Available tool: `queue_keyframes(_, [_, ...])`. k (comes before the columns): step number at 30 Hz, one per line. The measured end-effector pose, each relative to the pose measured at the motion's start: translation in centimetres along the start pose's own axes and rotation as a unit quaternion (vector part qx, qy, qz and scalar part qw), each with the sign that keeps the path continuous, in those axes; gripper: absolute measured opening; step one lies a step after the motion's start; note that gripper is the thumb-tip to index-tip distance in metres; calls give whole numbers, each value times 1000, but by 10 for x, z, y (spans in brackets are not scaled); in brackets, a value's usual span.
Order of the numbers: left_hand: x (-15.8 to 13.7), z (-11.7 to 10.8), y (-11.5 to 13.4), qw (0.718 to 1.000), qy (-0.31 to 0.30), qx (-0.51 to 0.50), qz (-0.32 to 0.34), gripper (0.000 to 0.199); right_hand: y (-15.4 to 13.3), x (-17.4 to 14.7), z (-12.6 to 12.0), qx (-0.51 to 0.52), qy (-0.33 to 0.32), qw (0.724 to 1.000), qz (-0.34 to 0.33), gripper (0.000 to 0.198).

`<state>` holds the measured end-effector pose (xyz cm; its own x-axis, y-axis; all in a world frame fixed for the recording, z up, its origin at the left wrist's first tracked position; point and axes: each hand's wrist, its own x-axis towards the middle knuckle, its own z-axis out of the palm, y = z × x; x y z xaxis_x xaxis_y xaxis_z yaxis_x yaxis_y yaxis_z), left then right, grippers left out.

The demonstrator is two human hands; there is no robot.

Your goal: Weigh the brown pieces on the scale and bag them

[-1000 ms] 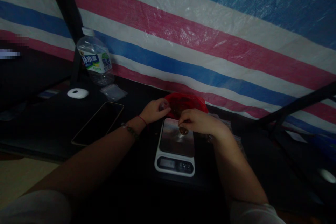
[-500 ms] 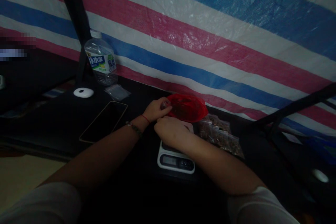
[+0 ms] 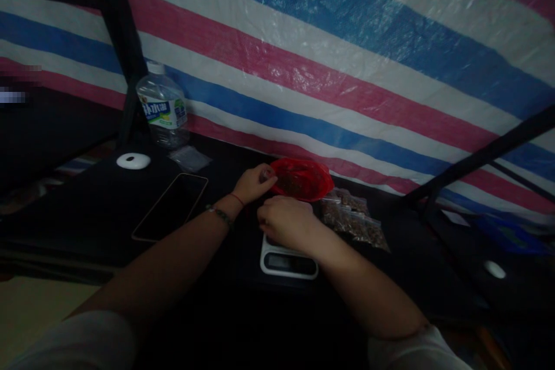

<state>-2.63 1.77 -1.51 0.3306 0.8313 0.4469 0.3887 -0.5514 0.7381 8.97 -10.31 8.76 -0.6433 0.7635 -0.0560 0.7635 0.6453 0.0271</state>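
My left hand (image 3: pixel 255 184), with a red cord and a beaded bracelet at the wrist, is closed at the left rim of a red plastic bowl (image 3: pixel 310 179). A small shiny thing shows at its fingertips, too dim to name. Dark loose bits lie in the bowl. Curled over a white digital kitchen scale (image 3: pixel 289 272), my right hand (image 3: pixel 284 217) has its fingertips turned down and hidden. The hand covers most of the weighing plate, and the scale's display is dark. Right of the bowl lie several clear zip bags (image 3: pixel 353 219) filled with brown bits.
On the black table (image 3: pixel 243 306), a phone (image 3: pixel 171 208) lies left of my forearm. Behind it are a clear zip bag (image 3: pixel 189 158), a large plastic bottle (image 3: pixel 162 110) and a white oval device (image 3: pixel 133 161). A striped tarp (image 3: pixel 277 63) hangs behind. Dark metal poles (image 3: pixel 115 23) stand at the sides.
My right hand's fingers have shifted slightly over the scale. The scale's display, faintly lit before, looks darker now. The view has shifted a little; the left hand stays at the bowl's rim.
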Motion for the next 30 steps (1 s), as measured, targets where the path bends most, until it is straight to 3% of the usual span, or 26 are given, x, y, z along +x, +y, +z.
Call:
queue_keyframes(3, [0,0,0,1000,1,-3,-6,32,33,-34,-13,70,88,991,74,8])
queue_keyframes(6, [0,2,-1,1000,-5,-3,-11,32,61,-56,-9,81,95,985,118,10])
queue_keyframes(8, [1,3,-2,1000,-9,1,-14,31,70,-61,-1,86,86,986,111,12])
queue_keyframes(14, [1,3,-3,1000,-1,3,-13,32,70,-58,15,75,68,991,85,16])
queue_keyframes(30, [1,4,-3,1000,-7,0,-10,32,71,-57,19,101,63,988,94,15])
